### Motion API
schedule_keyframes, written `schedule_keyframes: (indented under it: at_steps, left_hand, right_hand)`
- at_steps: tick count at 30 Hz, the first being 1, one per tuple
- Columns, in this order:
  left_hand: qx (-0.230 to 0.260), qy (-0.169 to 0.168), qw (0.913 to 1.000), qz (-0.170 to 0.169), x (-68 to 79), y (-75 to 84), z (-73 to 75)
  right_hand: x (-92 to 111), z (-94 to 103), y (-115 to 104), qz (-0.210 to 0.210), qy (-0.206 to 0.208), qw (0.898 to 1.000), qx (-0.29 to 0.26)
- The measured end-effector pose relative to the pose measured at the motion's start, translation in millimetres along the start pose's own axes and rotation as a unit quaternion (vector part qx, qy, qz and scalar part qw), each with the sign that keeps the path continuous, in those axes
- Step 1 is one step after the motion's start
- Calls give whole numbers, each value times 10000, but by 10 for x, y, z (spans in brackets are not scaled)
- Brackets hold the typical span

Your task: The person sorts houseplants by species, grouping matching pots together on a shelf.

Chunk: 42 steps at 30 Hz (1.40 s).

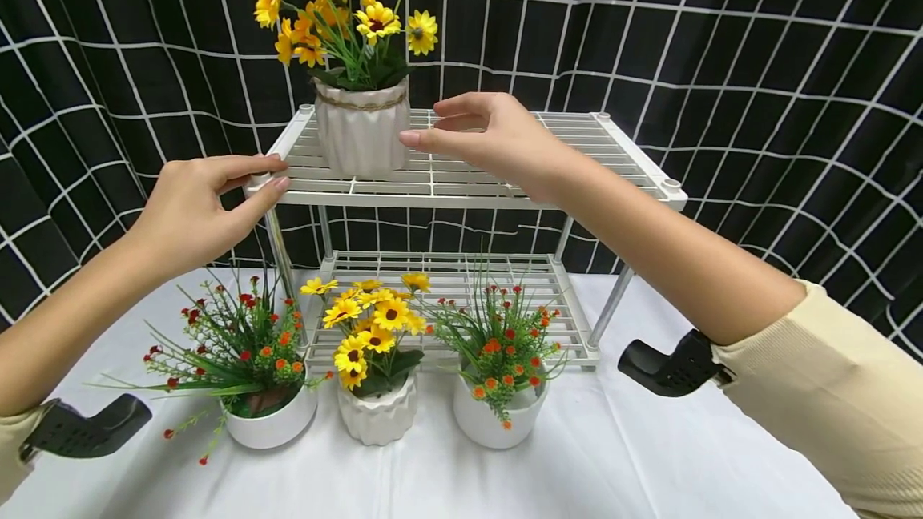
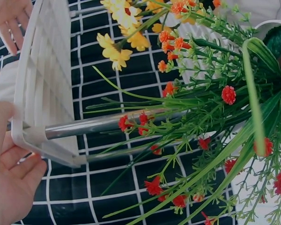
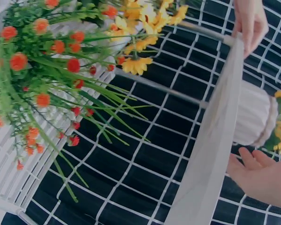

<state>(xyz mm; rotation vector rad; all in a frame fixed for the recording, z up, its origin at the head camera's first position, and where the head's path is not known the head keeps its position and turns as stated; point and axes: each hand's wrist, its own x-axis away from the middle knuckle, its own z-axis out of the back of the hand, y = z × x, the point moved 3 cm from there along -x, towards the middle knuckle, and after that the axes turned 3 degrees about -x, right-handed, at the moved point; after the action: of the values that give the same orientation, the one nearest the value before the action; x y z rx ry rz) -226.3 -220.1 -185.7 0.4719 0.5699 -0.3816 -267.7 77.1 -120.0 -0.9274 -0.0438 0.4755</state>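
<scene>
A white ribbed pot of yellow artificial sunflowers [image 1: 362,130] stands upright on the left part of the white wire shelf's top tier [image 1: 562,158]. My right hand [image 1: 497,142] is beside it on the right, fingers loosely bent and thumb tip right at the pot's side. In the right wrist view, the same hand [image 3: 260,176] lies close to the pot [image 3: 253,115], with nothing between its fingers. My left hand [image 1: 205,211] holds the front left corner of the top tier. Seen from the left wrist, the thumb and fingers of that hand [image 2: 14,173] go round the corner.
On the white cloth [image 1: 577,463] in front of the shelf stand three more pots: red-flowered greenery [image 1: 270,423] at left, sunflowers [image 1: 378,415] in the middle, and orange-red-flowered greenery [image 1: 497,423] at right. The lower tier [image 1: 447,263] is behind them. A black white-gridded cloth [image 1: 721,62] hangs at the back.
</scene>
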Motion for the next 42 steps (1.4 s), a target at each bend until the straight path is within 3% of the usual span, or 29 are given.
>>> schedule_keyframes:
  at_steps: [6, 12, 29, 35, 42]
  left_hand:
    - [2, -19, 10000, 25, 9, -8, 4]
    - [-47, -37, 9999, 93, 8, -14, 9]
    - [-19, -11, 9999, 146, 20, -19, -2]
    - [-10, -7, 9999, 153, 15, -17, -3]
    - [26, -10, 9998, 173, 5, -11, -13]
  right_hand:
    - [154, 13, 45, 219, -115, 9997, 82]
    - [336, 45, 119, 412, -70, 9988, -273]
    - [911, 68, 480, 747, 601, 9932, -656]
    - [1047, -29, 618, 971, 710, 9873, -1035]
    - [1179, -275, 670, 1161, 640, 9842, -1174]
